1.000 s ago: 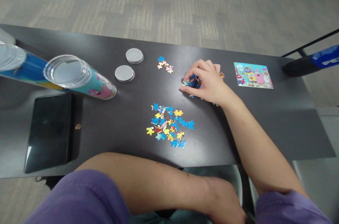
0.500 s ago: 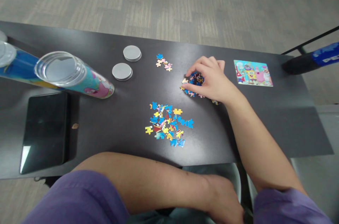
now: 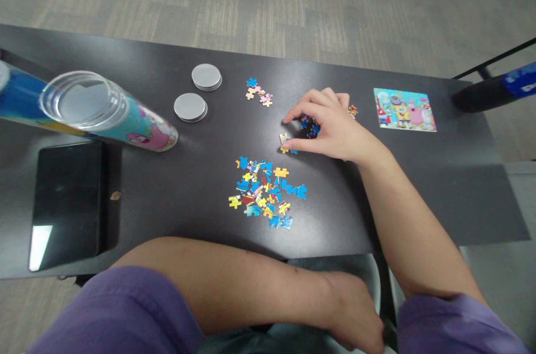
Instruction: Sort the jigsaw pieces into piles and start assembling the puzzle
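Note:
My right hand point(image 3: 326, 125) is over a heap of jigsaw pieces point(image 3: 310, 127), its thumb and index finger spread apart. The thumb tip touches or lies just above a yellow puzzle piece point(image 3: 283, 140) on the table; the palm and fingers hide part of the heap. Nearer to me lies a loose pile of mostly blue and yellow jigsaw pieces point(image 3: 268, 192). A small group of pink and blue pieces point(image 3: 259, 94) is farther back. My left hand point(image 3: 355, 312) rests low at my lap, below the table edge, its fingers hidden.
On the dark table point(image 3: 167, 192) stand a clear-rimmed cartoon tube point(image 3: 154, 130) and a blue tube point(image 3: 20, 100) at left. A black tablet point(image 3: 67, 206), two stacks of grey discs point(image 3: 190, 106), a cartoon picture card point(image 3: 405, 110) and a dark bottle point(image 3: 481, 96) are also there.
My right thumb and index finger have parted wider. The yellow piece at the thumb now lies slightly left and nearer to me, apart from the heap. My left hand has stayed at my lap.

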`<action>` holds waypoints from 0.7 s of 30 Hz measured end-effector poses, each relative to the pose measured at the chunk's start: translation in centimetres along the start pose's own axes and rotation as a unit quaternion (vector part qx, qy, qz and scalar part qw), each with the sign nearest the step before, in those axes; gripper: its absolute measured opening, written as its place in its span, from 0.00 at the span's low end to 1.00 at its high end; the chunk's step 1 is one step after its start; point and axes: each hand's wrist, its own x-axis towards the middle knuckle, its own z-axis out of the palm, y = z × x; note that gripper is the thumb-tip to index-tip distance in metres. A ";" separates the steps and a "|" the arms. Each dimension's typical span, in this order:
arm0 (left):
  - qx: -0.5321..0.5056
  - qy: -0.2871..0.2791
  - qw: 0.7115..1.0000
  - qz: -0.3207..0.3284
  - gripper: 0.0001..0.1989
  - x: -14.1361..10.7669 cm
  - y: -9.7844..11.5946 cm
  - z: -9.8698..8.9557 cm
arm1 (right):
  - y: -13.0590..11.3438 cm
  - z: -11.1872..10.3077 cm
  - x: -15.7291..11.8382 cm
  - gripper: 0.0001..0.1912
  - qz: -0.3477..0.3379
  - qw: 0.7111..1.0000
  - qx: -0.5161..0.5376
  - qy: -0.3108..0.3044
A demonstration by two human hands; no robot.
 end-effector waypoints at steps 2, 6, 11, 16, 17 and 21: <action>-0.003 -0.003 1.000 -0.004 0.15 0.0 0.1 0.0 | -0.1 -0.1 0.0 0.19 -0.008 1.000 0.009 -0.008; -0.012 -0.021 1.000 -0.005 0.14 0.1 0.1 -0.3 | -0.4 -0.1 -0.1 0.15 -0.029 0.999 0.028 -0.029; -0.011 -0.029 0.999 -0.008 0.14 -0.3 0.0 -0.9 | -0.3 -0.5 -0.1 0.08 -0.026 0.999 0.031 -0.033; -0.010 -0.032 0.999 -0.007 0.16 -0.5 -0.1 -1.2 | 0.2 -0.9 0.0 0.07 0.000 0.999 0.026 -0.021; -0.011 -0.033 0.999 -0.007 0.17 -0.5 -0.1 -1.2 | 0.3 -0.9 0.0 0.07 -0.001 0.999 0.031 -0.021; -0.017 -0.031 0.999 -0.010 0.14 -0.2 -0.1 -0.9 | 0.4 -0.9 0.1 0.07 -0.014 0.998 0.058 -0.029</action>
